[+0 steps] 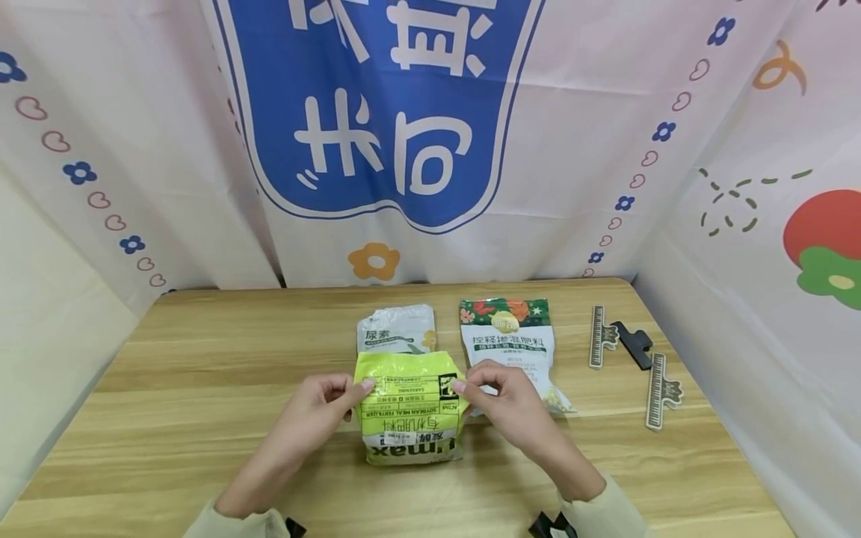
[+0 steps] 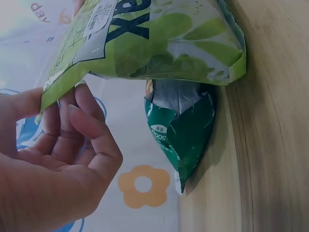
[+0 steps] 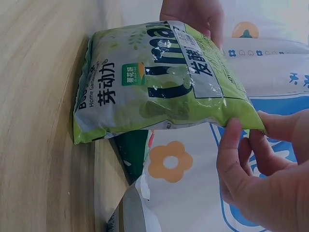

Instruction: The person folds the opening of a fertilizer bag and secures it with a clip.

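Note:
A plump yellow-green fertilizer bag point(image 1: 412, 411) stands at the middle of the table, its printed lettering upside down in the head view. My left hand point(image 1: 315, 409) pinches its upper left corner between thumb and fingers. At the opposite corner, my right hand point(image 1: 506, 402) has the film between thumb and fingertips. In the right wrist view the bag point(image 3: 159, 87) bulges, with its crimped far end at the tabletop. Behind it lies a white and grey fertilizer bag point(image 1: 397, 325), partly covered. A white and green fertilizer bag point(image 1: 507, 340) lies just beyond my right hand.
On the wooden table point(image 1: 202, 373), two ruler-marked clips point(image 1: 596, 340) and a black clip point(image 1: 633, 344) lie near the right edge. A printed cloth point(image 1: 565, 149) hangs behind the back edge, and more cloth borders both sides.

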A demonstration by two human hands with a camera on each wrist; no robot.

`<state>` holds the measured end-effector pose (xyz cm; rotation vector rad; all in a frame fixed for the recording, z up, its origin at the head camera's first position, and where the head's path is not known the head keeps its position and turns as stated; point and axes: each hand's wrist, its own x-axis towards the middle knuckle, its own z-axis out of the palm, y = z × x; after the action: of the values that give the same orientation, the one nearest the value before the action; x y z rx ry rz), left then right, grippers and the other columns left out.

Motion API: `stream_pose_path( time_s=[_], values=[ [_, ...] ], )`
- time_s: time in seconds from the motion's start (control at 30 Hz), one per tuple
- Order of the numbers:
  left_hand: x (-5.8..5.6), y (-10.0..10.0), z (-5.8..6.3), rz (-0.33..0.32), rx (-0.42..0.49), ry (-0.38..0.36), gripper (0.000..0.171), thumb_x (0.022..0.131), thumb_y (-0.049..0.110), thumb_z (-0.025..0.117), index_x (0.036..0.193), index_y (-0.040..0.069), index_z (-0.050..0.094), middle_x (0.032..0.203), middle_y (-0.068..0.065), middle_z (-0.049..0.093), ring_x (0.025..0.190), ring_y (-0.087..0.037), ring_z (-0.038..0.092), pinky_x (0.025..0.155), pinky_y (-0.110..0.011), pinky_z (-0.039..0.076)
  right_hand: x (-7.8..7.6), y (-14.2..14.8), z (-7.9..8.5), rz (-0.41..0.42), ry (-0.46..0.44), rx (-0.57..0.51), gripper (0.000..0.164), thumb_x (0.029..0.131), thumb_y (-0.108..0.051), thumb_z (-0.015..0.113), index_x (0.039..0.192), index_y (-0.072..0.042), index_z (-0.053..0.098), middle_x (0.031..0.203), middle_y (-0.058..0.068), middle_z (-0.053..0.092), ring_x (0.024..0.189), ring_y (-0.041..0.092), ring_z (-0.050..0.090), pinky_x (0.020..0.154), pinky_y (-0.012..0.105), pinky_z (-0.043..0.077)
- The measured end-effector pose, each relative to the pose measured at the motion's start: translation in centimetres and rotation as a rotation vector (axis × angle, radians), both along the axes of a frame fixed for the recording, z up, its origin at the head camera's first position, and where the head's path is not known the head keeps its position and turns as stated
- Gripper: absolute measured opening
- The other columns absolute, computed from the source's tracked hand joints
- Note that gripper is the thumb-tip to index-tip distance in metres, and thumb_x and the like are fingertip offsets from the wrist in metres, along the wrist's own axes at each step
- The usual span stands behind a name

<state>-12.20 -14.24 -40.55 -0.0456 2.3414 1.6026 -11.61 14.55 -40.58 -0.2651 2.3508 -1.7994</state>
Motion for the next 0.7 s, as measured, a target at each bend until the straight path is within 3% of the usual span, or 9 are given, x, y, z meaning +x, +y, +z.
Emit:
stream_pose_path(
  time_s=[0.17, 0.4, 0.57, 0.7],
  values=[
    [0.17, 0.44, 0.02, 0.025, -0.001, -0.011, 0.041, 0.103, 0.035, 0.067, 0.074, 0.011, 0.050, 0.075, 0.001, 0.049, 0.077, -0.019, 0.052, 0.065, -0.027, 0.043, 0.09, -0.03, -0.06, 0.000, -0.002, 0.017, 0.026, 0.102, -0.026, 0.071, 0.090, -0.003, 0.073, 0.097, 0.013, 0.069, 0.082, 0.024, 0.069, 0.078, 0.037, 0.063],
    [0.09, 0.34, 0.12, 0.043, -0.005, -0.002, 0.043, 0.103, 0.037, 0.067, 0.073, 0.012, 0.048, 0.073, 0.002, 0.047, 0.072, -0.017, 0.047, 0.066, -0.028, 0.042, -0.20, -0.39, 0.14, -0.020, -0.016, 0.060, 0.025, 0.103, -0.025, 0.069, 0.089, -0.004, 0.070, 0.090, 0.009, 0.066, 0.080, 0.024, 0.067, 0.072, 0.031, 0.058],
    [-0.10, 0.30, 0.34, 0.044, -0.022, 0.032, 0.044, 0.103, 0.039, 0.068, 0.073, 0.011, 0.050, 0.069, 0.003, 0.046, 0.066, -0.016, 0.044, 0.063, -0.028, 0.040, -0.16, -0.56, 0.61, -0.058, -0.030, 0.104, 0.026, 0.104, -0.024, 0.068, 0.085, -0.006, 0.068, 0.080, 0.004, 0.056, 0.071, 0.016, 0.051, 0.063, 0.023, 0.043],
    [0.04, 0.10, 0.52, 0.038, -0.040, 0.031, 0.045, 0.102, 0.039, 0.068, 0.071, 0.010, 0.051, 0.065, 0.004, 0.043, 0.061, -0.015, 0.041, 0.061, -0.028, 0.038, 0.01, -0.75, 0.88, -0.052, -0.062, 0.110, 0.026, 0.104, -0.025, 0.068, 0.085, -0.006, 0.067, 0.077, 0.001, 0.049, 0.065, 0.012, 0.042, 0.060, 0.022, 0.038]
  ],
)
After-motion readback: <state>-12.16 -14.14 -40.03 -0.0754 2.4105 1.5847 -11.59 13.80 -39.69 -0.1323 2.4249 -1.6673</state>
